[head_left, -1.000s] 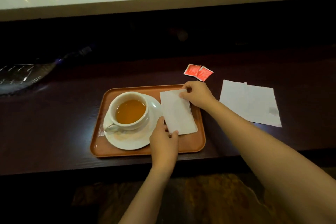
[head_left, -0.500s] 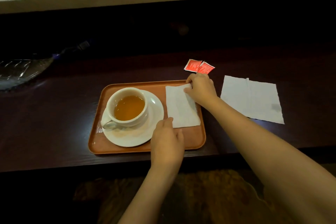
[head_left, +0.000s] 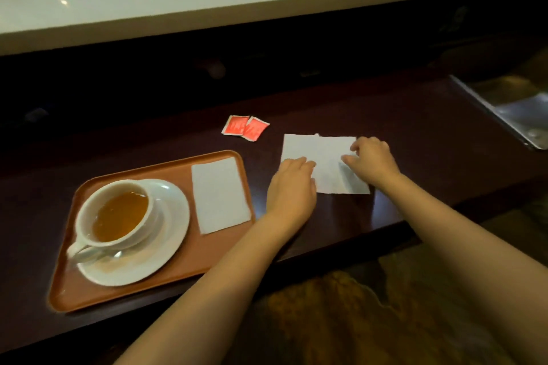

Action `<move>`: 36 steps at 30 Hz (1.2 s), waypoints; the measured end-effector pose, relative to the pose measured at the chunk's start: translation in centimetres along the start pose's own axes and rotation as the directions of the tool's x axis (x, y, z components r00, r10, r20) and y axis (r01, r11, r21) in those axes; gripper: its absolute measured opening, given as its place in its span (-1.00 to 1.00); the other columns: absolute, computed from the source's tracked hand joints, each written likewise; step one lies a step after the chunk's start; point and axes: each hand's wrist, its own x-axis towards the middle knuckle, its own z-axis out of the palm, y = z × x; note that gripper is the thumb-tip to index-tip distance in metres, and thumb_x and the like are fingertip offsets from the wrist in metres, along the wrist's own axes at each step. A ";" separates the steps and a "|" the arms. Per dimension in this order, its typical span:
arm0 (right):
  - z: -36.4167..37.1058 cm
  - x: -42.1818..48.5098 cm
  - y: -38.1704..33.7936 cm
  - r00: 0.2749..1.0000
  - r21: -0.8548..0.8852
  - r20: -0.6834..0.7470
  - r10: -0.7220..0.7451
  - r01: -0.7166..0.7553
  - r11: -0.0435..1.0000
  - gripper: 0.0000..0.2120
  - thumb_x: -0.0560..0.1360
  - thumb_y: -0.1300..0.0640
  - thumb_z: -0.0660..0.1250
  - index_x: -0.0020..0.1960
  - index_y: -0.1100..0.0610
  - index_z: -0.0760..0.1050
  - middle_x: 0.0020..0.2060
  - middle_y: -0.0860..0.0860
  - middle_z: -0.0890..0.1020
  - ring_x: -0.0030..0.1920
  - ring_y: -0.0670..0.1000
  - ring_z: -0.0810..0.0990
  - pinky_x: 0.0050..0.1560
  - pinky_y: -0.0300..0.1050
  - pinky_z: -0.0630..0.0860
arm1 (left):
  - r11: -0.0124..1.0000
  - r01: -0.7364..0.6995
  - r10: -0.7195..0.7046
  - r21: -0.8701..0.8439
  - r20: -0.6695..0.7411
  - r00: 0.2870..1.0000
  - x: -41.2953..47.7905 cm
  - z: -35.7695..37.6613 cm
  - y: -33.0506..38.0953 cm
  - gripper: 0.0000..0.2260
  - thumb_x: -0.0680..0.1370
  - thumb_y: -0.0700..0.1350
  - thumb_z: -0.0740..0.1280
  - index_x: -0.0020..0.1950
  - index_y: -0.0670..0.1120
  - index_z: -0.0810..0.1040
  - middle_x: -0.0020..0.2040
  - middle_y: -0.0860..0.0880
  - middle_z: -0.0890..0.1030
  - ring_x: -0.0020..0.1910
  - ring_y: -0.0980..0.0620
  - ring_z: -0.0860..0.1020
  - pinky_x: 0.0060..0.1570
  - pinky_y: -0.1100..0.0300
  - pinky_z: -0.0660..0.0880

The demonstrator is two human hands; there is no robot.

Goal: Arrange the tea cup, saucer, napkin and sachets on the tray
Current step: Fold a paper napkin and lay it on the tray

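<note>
A brown tray (head_left: pixel 207 258) sits on the dark desk (head_left: pixel 415 127), near the front edge on the left. On the tray is a white saucer (head_left: pixel 166 249), and a white cup (head_left: pixel 115 216) full of brown tea stands on it. The cup's handle points to the front left. Something shiny lies on the saucer by the handle, but it is too blurry to say what it is. A folded white napkin (head_left: pixel 221 194) lies flat on the right part of the tray, just beside the saucer.

Two red sachets (head_left: pixel 245 128) lie on the desk behind the tray. They touch each other, and they are not on the tray.

To the right of the tray, a bigger white napkin (head_left: pixel 323 161) is spread flat on the desk. Both hands are on it. The left hand (head_left: pixel 292 184) lies palm down, with the fingers resting on the napkin's left front part; it is not closed around anything. The right hand (head_left: pixel 370 158) is on the right side of the napkin with bent fingers pressing down at the paper's edge. I cannot tell if it is pinching the paper or only touching it.

Far to the right, a shiny metal tray (head_left: pixel 513 109) sits at the end of the desk. A long white counter (head_left: pixel 267 0) runs across the back.
</note>
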 end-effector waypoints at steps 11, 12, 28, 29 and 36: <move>2.6 -1.8 3.0 0.981 0.198 -0.148 0.122 -0.092 0.976 -0.91 0.45 0.15 0.28 -0.15 0.16 0.52 0.02 0.15 0.53 0.09 0.20 0.43 -0.03 0.00 0.39 | 0.968 -0.037 0.007 0.250 0.119 0.993 2.8 4.9 -2.3 -0.57 0.60 -0.05 0.03 0.46 -0.07 0.11 0.53 -0.10 0.08 0.51 -0.10 -0.01 0.46 -0.05 -0.06; 2.7 -1.8 2.9 0.978 0.236 -0.169 0.120 -0.078 0.969 -0.92 0.45 0.17 0.26 -0.19 0.15 0.50 -0.03 0.13 0.55 0.03 0.17 0.46 -0.10 -0.05 0.37 | 0.967 -0.035 0.007 0.253 0.112 0.994 2.7 5.0 -2.3 -0.57 0.60 -0.04 0.03 0.47 -0.07 0.11 0.53 -0.10 0.08 0.51 -0.09 -0.01 0.46 -0.04 -0.06; 2.5 -1.7 -3.2 0.962 0.680 -0.209 -0.173 0.270 0.682 -0.78 0.39 0.26 0.30 0.01 0.05 0.45 -0.20 -0.06 0.58 -0.23 -0.15 0.54 -0.28 -0.40 0.43 | 0.995 0.058 -0.057 0.076 -0.015 0.998 2.2 1.7 -2.8 -0.62 0.58 -0.11 0.09 0.41 -0.05 0.26 0.48 -0.09 0.24 0.45 -0.07 0.16 0.35 -0.04 0.12; 2.8 -1.8 -3.8 0.956 0.672 -0.182 -0.232 0.293 0.681 -0.77 0.41 0.25 0.31 0.03 0.06 0.46 -0.19 -0.05 0.57 -0.23 -0.14 0.52 -0.26 -0.42 0.42 | 0.995 0.084 -0.082 0.048 -0.044 0.996 2.3 1.0 -3.2 -0.62 0.58 -0.14 0.10 0.41 -0.07 0.27 0.47 -0.10 0.27 0.44 -0.08 0.18 0.36 -0.03 0.14; 3.7 -1.6 -3.2 0.987 0.732 -0.127 -0.097 0.159 0.662 -0.78 0.51 0.10 0.24 0.14 0.08 0.49 -0.10 0.00 0.60 -0.10 -0.01 0.57 -0.05 -0.08 0.52 | 0.985 0.136 -0.155 -0.104 -0.209 0.966 2.5 -1.3 -4.3 -0.62 0.54 -0.28 0.11 0.36 -0.15 0.34 0.34 -0.18 0.43 0.33 -0.16 0.32 0.28 0.00 0.30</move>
